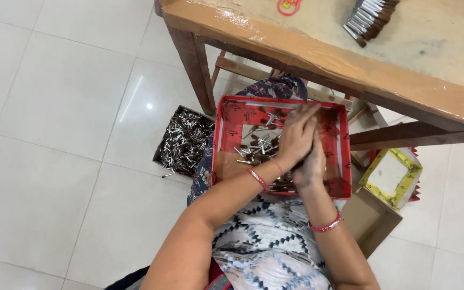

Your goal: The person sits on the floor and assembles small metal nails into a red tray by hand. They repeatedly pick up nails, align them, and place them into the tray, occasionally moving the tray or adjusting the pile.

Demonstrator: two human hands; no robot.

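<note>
On the white tiled floor (55, 134) at the left sits a low brown cardboard box (183, 140) heaped with small silver metal pins. Just right of it, on the person's lap, rests a shallow red cardboard tray (226, 115) with printed sides; loose silver-and-brown pins (256, 146) lie scattered across its pale bottom. Both hands are over the right half of this tray, pressed together. The left hand (295, 137) lies on top with its fingers stretched out and close together, a red bangle at the wrist. The right hand (311, 164) is beneath and to the right of it, palm against the left, its fingers darkened with grime; what the two hands clasp between them cannot be told. Beyond the tray stands a worn wooden tabletop (323, 59), carrying a red rubber band (289, 6) at its far edge and a stack of silver-tipped brown sticks (370, 19). At the right, on the floor, lies a yellow-rimmed box (390, 174).
</note>
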